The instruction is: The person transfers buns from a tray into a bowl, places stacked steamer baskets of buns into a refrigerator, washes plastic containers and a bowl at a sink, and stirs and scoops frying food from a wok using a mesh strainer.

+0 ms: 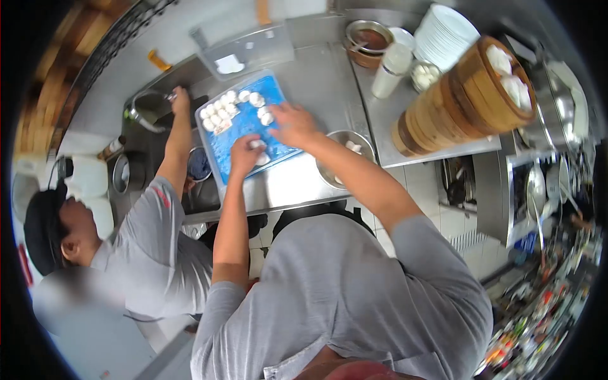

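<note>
Where left hand touches, lumps white, rounded.

A grey, creased shirt is worn, made with 2 short sleeves; the forearms, left hand and right hand are uncovered.

Nothing is reading clearly anywhere here: the red marking on the co-worker's grey sleeve is showing, but its shapes are blurring beyond reading.
</note>
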Demonstrator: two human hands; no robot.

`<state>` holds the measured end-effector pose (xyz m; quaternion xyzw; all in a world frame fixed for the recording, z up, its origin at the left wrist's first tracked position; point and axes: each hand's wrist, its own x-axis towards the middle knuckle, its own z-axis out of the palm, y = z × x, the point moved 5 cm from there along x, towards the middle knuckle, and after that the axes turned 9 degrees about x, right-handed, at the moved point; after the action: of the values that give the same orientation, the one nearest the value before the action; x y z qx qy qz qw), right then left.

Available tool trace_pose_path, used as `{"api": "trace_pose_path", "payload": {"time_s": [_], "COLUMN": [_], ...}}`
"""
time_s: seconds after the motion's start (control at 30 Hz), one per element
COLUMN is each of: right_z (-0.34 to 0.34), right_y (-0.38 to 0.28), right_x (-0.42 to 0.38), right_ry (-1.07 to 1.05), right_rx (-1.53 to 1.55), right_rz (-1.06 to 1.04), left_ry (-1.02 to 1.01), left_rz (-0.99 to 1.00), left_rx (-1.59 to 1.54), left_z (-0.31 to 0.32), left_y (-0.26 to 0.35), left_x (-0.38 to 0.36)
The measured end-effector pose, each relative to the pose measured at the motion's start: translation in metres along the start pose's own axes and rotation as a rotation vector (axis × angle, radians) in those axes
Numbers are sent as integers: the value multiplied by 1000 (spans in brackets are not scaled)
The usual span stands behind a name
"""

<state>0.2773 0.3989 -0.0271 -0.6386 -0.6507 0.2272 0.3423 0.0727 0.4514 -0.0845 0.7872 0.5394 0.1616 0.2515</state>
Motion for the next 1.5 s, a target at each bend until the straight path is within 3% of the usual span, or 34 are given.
{"api": "trace_pose_path", "payload": {"time_s": [0.07,0.13,0.2,0.33,0.43,0.5,0.53,0.57,0.6,0.67,0.77,0.87,0.93,1.0,1.03,1.07,1.13,1.23,1.33,1.37,1.4,1.5], "right_z": [17,60,62,98,81,79,75,53,25,-15,-48,-54,-74,-78,-78,-77,-74,-50,-25,-9,7,15], "right_y": [-9,12,-13,12,10,7,17,15,7,23,46,67,62,56,54,47,35,5,-6,-11,-8,15], "right_x": [34,77,79,83,68,57,49,29,6,-71,-141,-174,-190,-202,-211,-216,-209,-163,-103,-74,-55,-16], "right_ry": [35,136,135,44,-26,33,235,288,279,509,618,586,618,694,714,699,681,587,430,218,219,150], "right_rx": [-188,-290,-447,-178,34,232,377,558,564,470,252,201,101,33,-11,14,44,65,13,-50,-193,-271], "right_rz": [84,32,-49,60,95,207,89,270,299,173,292,341,321,255,367,363,342,118,-1,4,17,129], "left_ry": [-3,-18,-22,-60,-80,-125,-132,-141,-148,-186,-241,-357,-367,-326,-297,-134,-3,60,-78,-131,-220,-138], "left_rz": [-39,-110,-152,-54,43,251,341,390,438,552,637,720,713,610,556,571,444,360,314,291,167,355], "left_rx": [-180,-240,-475,-633,-429,-527,-551,-533,-516,-441,-255,-134,-124,-38,22,60,291,600,770,770,822,864], "left_z": [-12,-30,-46,-68,-72,-62,-56,-52,-45,-9,46,98,103,75,56,28,-34,-105,-94,-102,-95,-55], "left_y": [-13,-14,-15,16,71,93,111,127,144,161,178,199,212,186,175,157,118,80,36,19,14,-22], "left_x": [1,8,10,33,50,67,71,72,71,67,50,22,23,38,62,89,143,170,191,184,189,217]}}
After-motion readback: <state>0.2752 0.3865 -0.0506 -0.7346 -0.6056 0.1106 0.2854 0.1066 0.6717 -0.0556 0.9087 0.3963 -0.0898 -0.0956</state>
